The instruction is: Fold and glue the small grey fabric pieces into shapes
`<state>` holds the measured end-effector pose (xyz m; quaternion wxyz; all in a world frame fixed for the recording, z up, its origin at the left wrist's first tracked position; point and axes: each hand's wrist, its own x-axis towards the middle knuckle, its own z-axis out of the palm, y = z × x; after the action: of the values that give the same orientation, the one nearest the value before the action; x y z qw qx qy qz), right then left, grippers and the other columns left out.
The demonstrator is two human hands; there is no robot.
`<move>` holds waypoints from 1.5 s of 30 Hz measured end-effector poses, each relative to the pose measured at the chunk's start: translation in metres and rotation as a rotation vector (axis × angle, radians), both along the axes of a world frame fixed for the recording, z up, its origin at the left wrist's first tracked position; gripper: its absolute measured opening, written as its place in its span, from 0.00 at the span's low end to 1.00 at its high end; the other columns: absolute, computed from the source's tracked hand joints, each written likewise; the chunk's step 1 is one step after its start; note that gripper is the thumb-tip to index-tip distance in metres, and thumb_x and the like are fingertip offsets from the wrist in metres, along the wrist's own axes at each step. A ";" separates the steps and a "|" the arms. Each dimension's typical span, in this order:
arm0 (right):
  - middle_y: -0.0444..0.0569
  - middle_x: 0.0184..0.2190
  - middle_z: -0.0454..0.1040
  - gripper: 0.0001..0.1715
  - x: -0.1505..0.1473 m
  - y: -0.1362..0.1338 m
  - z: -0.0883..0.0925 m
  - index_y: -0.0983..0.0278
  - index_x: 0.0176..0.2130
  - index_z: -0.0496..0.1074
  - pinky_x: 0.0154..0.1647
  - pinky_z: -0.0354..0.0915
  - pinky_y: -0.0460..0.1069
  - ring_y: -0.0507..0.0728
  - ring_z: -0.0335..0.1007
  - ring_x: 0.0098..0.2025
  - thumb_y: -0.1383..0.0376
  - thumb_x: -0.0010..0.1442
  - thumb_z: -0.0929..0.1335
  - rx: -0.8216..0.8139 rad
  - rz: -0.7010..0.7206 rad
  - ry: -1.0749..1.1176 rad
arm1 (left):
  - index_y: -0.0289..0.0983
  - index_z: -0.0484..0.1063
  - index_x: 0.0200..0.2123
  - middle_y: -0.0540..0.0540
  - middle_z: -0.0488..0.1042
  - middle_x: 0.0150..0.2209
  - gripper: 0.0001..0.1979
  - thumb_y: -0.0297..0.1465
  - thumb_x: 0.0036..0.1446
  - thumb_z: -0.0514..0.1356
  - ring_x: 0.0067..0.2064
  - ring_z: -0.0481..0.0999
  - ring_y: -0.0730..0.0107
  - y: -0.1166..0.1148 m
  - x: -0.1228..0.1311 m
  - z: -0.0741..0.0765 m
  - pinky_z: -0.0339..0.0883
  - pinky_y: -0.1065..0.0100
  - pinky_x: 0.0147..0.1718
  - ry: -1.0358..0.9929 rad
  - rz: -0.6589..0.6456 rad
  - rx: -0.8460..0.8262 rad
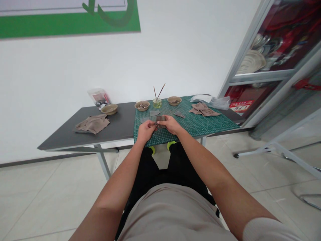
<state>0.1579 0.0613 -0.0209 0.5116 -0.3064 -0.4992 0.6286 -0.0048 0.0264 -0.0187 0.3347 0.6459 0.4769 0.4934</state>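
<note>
Both hands meet over the front part of the green cutting mat (190,125). My right hand (171,124) is closed around a small, flat, brown-grey rectangular piece (161,118); its kind does not show. My left hand (147,129) is pinched at the lower left corner of that piece, and what lies between its fingertips is too small to make out. Just behind the hands lies a small grey flat piece (154,113). A thin dark translucent piece (179,114) is to the right of them.
A glass jar (157,103) with two thin sticks stands at the back, between two small bowls (142,106) (175,100) of dark bits. Brown cloths (94,124) (202,109) lie left and right. Another bowl (109,109), a plastic bag (99,97) and clear plastic wrap (213,101) sit near the wall.
</note>
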 end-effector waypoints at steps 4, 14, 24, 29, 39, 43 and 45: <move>0.43 0.27 0.75 0.21 0.002 -0.003 0.000 0.66 0.32 0.71 0.37 0.68 0.49 0.52 0.71 0.30 0.66 0.37 0.79 0.016 0.007 -0.002 | 0.37 0.70 0.31 0.51 0.76 0.24 0.06 0.31 0.49 0.62 0.28 0.78 0.68 0.002 0.000 -0.001 0.69 0.68 0.31 -0.103 -0.029 -0.051; 0.42 0.26 0.73 0.22 -0.001 -0.001 -0.001 0.66 0.31 0.71 0.33 0.66 0.48 0.51 0.69 0.27 0.63 0.37 0.78 0.026 -0.052 -0.006 | 0.37 0.71 0.26 0.51 0.75 0.24 0.06 0.34 0.51 0.62 0.27 0.72 0.72 0.000 -0.002 -0.001 0.62 0.71 0.28 0.128 -0.015 0.083; 0.40 0.25 0.72 0.24 0.001 -0.002 -0.001 0.65 0.30 0.68 0.35 0.67 0.49 0.51 0.69 0.28 0.63 0.34 0.79 0.009 -0.034 -0.020 | 0.37 0.70 0.29 0.51 0.76 0.25 0.05 0.32 0.50 0.62 0.29 0.76 0.69 0.003 -0.001 -0.003 0.66 0.69 0.31 0.003 -0.003 0.025; 0.41 0.25 0.72 0.22 0.000 -0.001 0.000 0.65 0.30 0.68 0.32 0.66 0.49 0.51 0.68 0.27 0.63 0.36 0.78 0.018 -0.062 -0.009 | 0.37 0.70 0.26 0.52 0.74 0.24 0.06 0.33 0.51 0.62 0.27 0.71 0.72 -0.001 0.000 0.000 0.62 0.70 0.29 0.110 -0.024 0.083; 0.39 0.25 0.71 0.24 0.001 -0.002 0.000 0.64 0.30 0.66 0.34 0.65 0.47 0.50 0.68 0.28 0.62 0.35 0.79 0.045 -0.027 -0.024 | 0.37 0.69 0.29 0.52 0.75 0.25 0.06 0.33 0.50 0.62 0.28 0.74 0.70 0.000 0.000 0.001 0.65 0.69 0.31 -0.036 -0.034 0.028; 0.40 0.24 0.71 0.24 0.000 -0.005 0.002 0.64 0.30 0.66 0.33 0.66 0.48 0.51 0.68 0.27 0.61 0.37 0.79 0.034 -0.033 -0.026 | 0.37 0.69 0.27 0.51 0.76 0.25 0.07 0.34 0.50 0.62 0.28 0.73 0.71 0.000 -0.001 0.000 0.64 0.70 0.30 0.004 -0.066 0.038; 0.39 0.23 0.70 0.24 -0.001 -0.006 0.004 0.63 0.29 0.65 0.30 0.65 0.47 0.50 0.67 0.26 0.60 0.37 0.78 0.041 -0.046 -0.037 | 0.37 0.69 0.26 0.52 0.75 0.25 0.07 0.33 0.50 0.62 0.27 0.71 0.72 -0.002 0.000 0.001 0.62 0.71 0.29 0.081 -0.059 0.072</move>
<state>0.1570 0.0556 -0.0173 0.5228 -0.3189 -0.5140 0.6007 -0.0049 0.0249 -0.0179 0.3062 0.6904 0.4530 0.4737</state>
